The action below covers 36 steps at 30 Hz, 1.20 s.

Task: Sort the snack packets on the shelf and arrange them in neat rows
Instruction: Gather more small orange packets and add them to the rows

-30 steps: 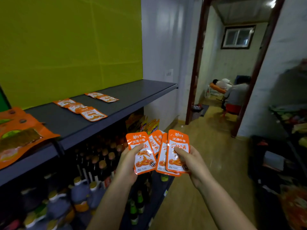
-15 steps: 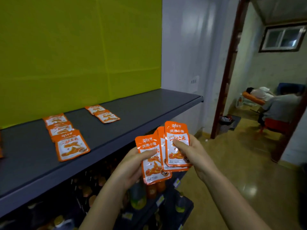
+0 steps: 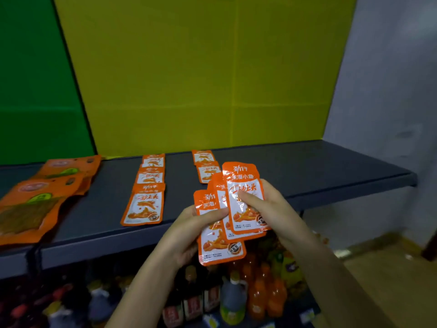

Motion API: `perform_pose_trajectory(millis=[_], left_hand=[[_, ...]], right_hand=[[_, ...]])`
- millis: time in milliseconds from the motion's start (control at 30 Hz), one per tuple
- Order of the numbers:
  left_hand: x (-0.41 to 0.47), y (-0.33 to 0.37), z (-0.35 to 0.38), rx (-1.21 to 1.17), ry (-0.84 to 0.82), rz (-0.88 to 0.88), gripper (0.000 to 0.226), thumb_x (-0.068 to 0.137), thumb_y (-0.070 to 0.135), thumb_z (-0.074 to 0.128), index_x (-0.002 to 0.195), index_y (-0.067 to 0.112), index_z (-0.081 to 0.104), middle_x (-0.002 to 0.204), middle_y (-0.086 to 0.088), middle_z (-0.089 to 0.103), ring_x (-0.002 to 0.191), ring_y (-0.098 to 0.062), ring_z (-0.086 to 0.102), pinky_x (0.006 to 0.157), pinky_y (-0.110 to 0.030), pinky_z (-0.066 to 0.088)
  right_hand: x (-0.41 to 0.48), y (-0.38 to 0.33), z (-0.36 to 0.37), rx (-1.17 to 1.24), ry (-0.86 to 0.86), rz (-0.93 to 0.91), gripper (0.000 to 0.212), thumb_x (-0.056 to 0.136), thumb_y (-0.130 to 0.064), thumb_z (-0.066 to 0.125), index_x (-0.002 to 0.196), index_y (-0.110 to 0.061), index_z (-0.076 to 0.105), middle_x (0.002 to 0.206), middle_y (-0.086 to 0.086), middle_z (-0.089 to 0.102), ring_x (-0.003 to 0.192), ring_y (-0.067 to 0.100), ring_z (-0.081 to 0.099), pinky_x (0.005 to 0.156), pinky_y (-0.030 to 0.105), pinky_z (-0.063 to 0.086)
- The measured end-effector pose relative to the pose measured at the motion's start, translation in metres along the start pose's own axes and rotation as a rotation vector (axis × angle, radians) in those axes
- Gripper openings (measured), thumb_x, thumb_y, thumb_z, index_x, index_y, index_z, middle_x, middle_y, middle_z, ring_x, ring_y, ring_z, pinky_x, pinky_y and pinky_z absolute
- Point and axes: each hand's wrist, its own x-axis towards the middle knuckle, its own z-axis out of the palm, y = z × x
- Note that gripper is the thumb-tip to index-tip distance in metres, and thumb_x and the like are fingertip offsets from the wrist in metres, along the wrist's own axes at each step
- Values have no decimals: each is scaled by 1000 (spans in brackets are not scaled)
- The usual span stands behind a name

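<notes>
I hold a fan of three small orange snack packets over the front edge of the dark grey shelf (image 3: pixel 319 166). My left hand (image 3: pixel 189 233) grips the lowest packet (image 3: pixel 220 247), thumb across its face. My right hand (image 3: pixel 267 209) pinches the top packet (image 3: pixel 244 183), thumb on its front; a middle packet (image 3: pixel 218 185) peeks out between them. On the shelf lies a row of three matching packets (image 3: pixel 145 204) at centre left. A second row of two packets (image 3: pixel 205 166) lies behind my hands, partly hidden.
Several larger orange packets (image 3: pixel 35 209) are stacked at the shelf's left end. Bottles (image 3: pixel 233 301) fill the lower shelf under my arms. A yellow panel (image 3: pixel 201 79) and a green one (image 3: pixel 30 91) back the shelf; a grey wall (image 3: pixel 390 91) stands at the right.
My view has swung left to face the shelf squarely. Both hands have lifted the packets closer to the shelf edge, and the right hand's packet now overlaps the others more.
</notes>
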Motion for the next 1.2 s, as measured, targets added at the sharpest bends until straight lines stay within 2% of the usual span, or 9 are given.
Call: perform_pose_trajectory(millis=[133,267,367,433,533,633,733,900,1200], left_hand=[[-8,0,3,-21,201,90,23,76,16,69,99,10,67,89,-11,76,73,-25,73,54,-29,57],[-23,9,-6,-5,417,193,25,77,15,69,102,11,65,89,-11,76,73,-27,73,55,-32,58],[-36,19,-20,-21,550,225,20,78,13,68,97,8,64,82,-11,76,65,-25,73,49,-30,56],[-44,25,-28,-21,598,250,19,78,12,68,96,7,64,79,-11,76,61,-25,72,47,-30,56],[-51,32,-34,5,628,280,19,77,12,68,96,8,64,78,-10,76,60,-23,72,48,-29,56],[-52,37,-35,35,629,275,19,78,13,68,96,8,64,77,-9,76,60,-22,72,49,-28,56],[-51,39,-36,58,622,270,20,77,15,68,96,9,63,77,-7,76,60,-22,72,49,-28,56],[-48,42,-37,82,596,253,20,76,15,68,95,10,62,74,-6,76,58,-21,72,46,-26,55],[-42,45,-40,99,569,214,18,78,16,68,95,11,63,74,-5,76,57,-20,71,45,-26,54]], right_hand=[[20,2,3,-25,-109,-39,11,89,-31,60,96,-36,54,97,-11,70,80,3,71,60,15,56],[43,0,-2,-8,-113,-44,4,93,-30,54,95,-32,55,100,-4,70,86,10,69,72,23,56],[63,-3,-10,13,-68,24,6,93,-25,52,95,-24,57,85,-4,69,68,5,67,54,17,53],[73,1,-10,-63,-65,60,12,93,-23,52,103,-17,56,83,-4,67,65,6,65,51,18,49],[84,10,1,-193,-80,64,16,90,-20,57,103,-12,53,98,6,69,77,14,66,65,26,52],[91,17,12,-393,-47,44,24,87,-27,61,105,-15,52,112,6,67,98,23,66,88,44,52],[94,20,16,-638,-10,-3,32,87,-40,57,107,-16,52,112,4,66,102,24,63,94,42,47],[97,23,21,-954,-5,-96,46,88,-53,47,112,-14,52,119,4,62,111,26,57,95,39,35],[104,21,16,-981,-64,-79,54,84,-56,52,112,-10,54,117,7,62,105,24,59,85,35,46]])
